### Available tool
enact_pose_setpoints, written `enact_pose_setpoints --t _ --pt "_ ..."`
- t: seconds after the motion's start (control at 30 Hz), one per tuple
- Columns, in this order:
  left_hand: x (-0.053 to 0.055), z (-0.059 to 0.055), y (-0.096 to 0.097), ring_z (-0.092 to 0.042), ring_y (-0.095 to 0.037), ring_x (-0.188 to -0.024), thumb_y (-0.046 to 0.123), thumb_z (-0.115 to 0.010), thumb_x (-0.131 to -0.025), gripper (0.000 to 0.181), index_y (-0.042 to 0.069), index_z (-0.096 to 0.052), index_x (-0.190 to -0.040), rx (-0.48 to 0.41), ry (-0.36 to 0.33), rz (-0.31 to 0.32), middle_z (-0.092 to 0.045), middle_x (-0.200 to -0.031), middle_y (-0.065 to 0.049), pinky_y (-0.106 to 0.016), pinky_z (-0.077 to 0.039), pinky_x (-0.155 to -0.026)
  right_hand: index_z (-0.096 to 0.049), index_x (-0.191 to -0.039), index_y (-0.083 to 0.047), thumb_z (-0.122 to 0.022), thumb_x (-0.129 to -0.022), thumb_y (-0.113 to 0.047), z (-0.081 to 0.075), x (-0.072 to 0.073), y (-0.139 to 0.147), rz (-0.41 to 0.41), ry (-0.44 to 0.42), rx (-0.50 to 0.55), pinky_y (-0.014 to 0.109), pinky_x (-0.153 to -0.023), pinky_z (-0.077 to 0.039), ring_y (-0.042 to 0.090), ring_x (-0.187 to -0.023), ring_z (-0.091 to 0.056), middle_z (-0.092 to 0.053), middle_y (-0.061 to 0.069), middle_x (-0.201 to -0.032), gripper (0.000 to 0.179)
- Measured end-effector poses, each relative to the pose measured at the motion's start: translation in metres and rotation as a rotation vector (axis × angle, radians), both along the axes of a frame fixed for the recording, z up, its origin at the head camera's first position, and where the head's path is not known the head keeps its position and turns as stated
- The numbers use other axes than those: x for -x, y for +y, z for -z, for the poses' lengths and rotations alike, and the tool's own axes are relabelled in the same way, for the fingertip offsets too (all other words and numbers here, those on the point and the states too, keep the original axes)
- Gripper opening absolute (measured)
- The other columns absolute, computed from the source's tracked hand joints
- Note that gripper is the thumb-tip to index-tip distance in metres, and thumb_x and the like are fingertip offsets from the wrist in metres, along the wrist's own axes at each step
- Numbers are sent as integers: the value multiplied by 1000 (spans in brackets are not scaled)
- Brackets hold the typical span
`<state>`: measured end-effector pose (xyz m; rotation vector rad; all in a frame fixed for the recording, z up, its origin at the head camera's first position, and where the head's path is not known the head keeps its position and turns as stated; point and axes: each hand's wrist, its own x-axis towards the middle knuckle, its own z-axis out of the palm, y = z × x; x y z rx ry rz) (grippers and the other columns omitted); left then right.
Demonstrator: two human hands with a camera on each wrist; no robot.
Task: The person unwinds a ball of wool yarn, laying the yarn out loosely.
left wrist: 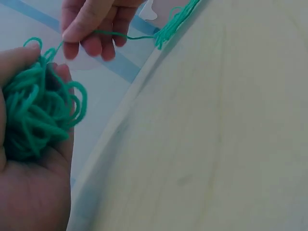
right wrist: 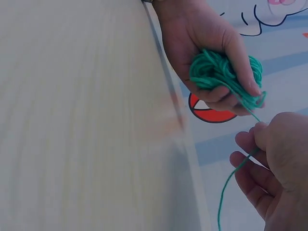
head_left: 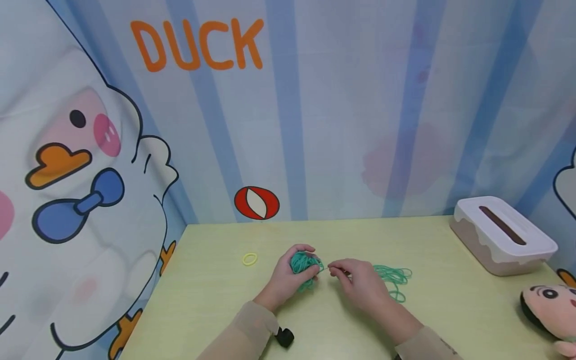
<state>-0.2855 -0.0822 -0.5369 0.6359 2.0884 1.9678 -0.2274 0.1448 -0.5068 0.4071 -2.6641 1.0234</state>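
My left hand (head_left: 288, 277) grips a loose bundle of green yarn (head_left: 302, 263), the thumb lying across its front. Loops of the yarn (left wrist: 38, 110) stick out past the fingers in the left wrist view. Just to the right, my right hand (head_left: 360, 282) pinches a single strand between thumb and forefinger. That strand (right wrist: 225, 185) runs from the bundle through the right fingers and hangs down beyond them in the right wrist view. More green yarn (head_left: 393, 275) lies in loose loops on the table, partly hidden behind the right hand.
A yellow ring-shaped band (head_left: 249, 259) lies on the table (head_left: 216, 300) left of the hands. At the right stand a white-and-beige tissue box (head_left: 504, 237) and a plush doll (head_left: 551, 310). A printed duck curtain (head_left: 333, 110) hangs behind the table's back edge.
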Motion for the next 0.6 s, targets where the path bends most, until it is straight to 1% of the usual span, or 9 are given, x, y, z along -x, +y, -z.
enact_pose_setpoints --t 0.07,0.13,0.23,0.3,0.33,0.47,0.57,0.6 --pt "0 0 0 -74 -16 -109 21 -80 -103 55 4 -55 -148 24 10 -6 -76 -133 -10 -26 -63 -97 -84 -119 -13 -73 -107 -15 -4 -2 8 25 12 12 38 -85 -66 15 -98 -81 -84 -7 -102 16" --pt "0 0 0 -73 -15 -112 22 -81 -102 54 5 -57 -147 47 18 -20 -77 -133 -9 -24 -62 -97 -83 -119 -12 -74 -106 -15 -6 -4 17 45 32 18 35 -81 -65 16 -97 -81 -85 -6 -101 17" --pt "-1 -1 0 -75 -17 -106 22 -81 -103 53 5 -57 -147 44 8 -22 -75 -131 -11 -26 -64 -94 -83 -119 -10 -75 -105 -12 -8 -8 33 73 68 20 28 -72 -60 19 -94 -82 -85 -4 -99 16" --pt "-1 -1 0 -76 -19 -101 23 -80 -103 53 6 -57 -148 39 0 -25 -71 -130 -11 -28 -65 -92 -83 -118 -9 -75 -104 -11 -8 -10 45 99 88 19 26 -69 -56 20 -91 -81 -85 -3 -98 16" --pt "0 -1 0 -77 -20 -99 23 -80 -103 53 6 -57 -148 38 -2 -28 -70 -129 -11 -29 -65 -91 -83 -117 -9 -75 -104 -11 -8 -11 51 112 95 23 26 -68 -57 21 -90 -80 -85 -2 -98 16" --pt "0 -1 -1 -71 -20 -111 27 -82 -101 53 8 -60 -145 66 13 -63 -68 -132 -8 -31 -62 -100 -84 -116 -10 -75 -104 -12 -7 -14 74 178 113 14 33 -73 -61 21 -89 -80 -85 0 -99 15" --pt "1 0 -1 -64 -20 -121 30 -84 -100 53 11 -62 -144 90 23 -87 -68 -134 -8 -35 -58 -107 -84 -117 -10 -75 -104 -13 -6 -16 89 219 102 4 31 -72 -60 19 -88 -77 -85 3 -101 15" --pt "0 -1 -1 -64 -21 -121 30 -84 -100 53 11 -62 -144 90 21 -90 -68 -135 -8 -36 -58 -108 -84 -117 -10 -76 -104 -13 -6 -16 93 232 101 -2 30 -71 -59 18 -87 -76 -85 3 -102 15"
